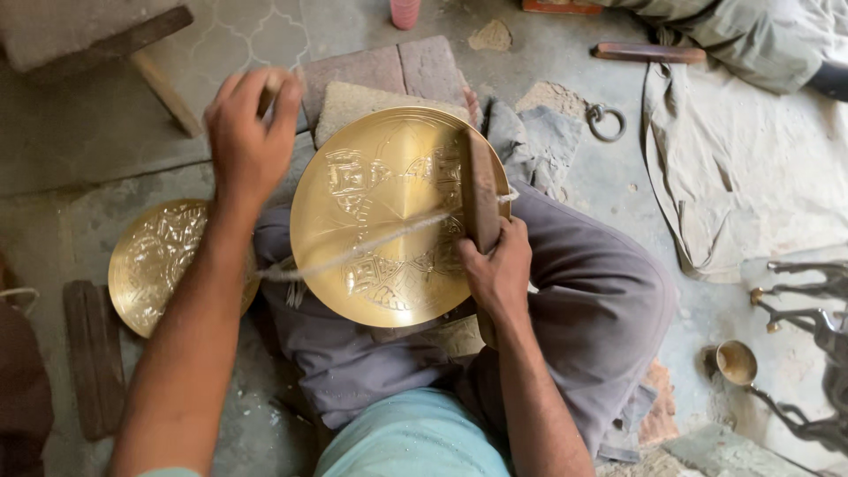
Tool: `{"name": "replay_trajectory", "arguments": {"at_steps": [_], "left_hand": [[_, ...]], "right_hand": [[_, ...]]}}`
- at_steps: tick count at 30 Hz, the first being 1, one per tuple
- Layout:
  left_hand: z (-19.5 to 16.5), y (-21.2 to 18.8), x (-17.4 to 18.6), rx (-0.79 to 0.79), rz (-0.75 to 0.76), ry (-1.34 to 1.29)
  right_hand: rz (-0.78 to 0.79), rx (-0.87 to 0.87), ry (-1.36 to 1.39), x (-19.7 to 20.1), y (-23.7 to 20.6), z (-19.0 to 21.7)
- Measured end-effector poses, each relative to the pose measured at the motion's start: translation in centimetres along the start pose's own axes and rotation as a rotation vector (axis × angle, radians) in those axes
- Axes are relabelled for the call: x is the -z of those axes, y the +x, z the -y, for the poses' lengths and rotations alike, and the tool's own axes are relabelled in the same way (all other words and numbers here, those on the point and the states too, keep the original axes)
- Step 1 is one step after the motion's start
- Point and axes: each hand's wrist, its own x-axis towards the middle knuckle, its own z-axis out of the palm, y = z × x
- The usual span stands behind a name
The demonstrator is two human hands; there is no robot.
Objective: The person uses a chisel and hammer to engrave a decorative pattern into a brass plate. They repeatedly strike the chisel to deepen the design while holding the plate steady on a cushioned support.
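Ideally the right hand gripping the wooden block steadies the engraved brass plate while the left hand, fisted around a small tool, lands squarely.

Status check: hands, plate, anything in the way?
Left hand raised, gripping a small tool. Right hand holds wooden block on brass plate in the lap. A cord crosses the plate. Second plate on the floor, apart.
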Motion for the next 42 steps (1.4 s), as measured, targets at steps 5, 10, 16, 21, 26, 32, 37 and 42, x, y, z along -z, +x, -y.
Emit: {"name": "replay_trajectory", "arguments": {"at_steps": [5,10,16,21,26,32,37,42], "left_hand": [[-1.6,5.0,-4.8,-0.247,0.408,0.202],[-0.8,2.8,-4.3,0.025,0.478,0.192],[1.9,-1.9,-1.0,0.060,0.274,-0.045],[2.9,-11.6,3.9,0.515,0.320,0.139],[3.4,-18.9,5.2,0.889,0.573,-0.541],[4.5,-18.7,2.6,0.674,-0.129,-0.854],[3.0,-17.0,0.6,0.660,-0.051,-0.315],[-1.1,-17.6,0.4,0.646,-0.076,0.045]], "right_hand": [[-0.060,0.070,-0.001,-0.9,-0.7,-0.9],[-0.063,0.024,0.038,-1.1,-1.2,-1.3],[0.026,-0.113,0.168,0.0,-1.1,-1.3],[0.151,-0.133,0.514,2.4,1.1,-0.7],[0.158,-0.151,0.444,2.4,5.0,0.9],[0.277,0.072,0.365,1.7,10.5,3.9],[0.226,0.074,0.067,2.2,11.5,3.1],[0.136,0.008,0.031,6.6,7.8,-1.7]]}}
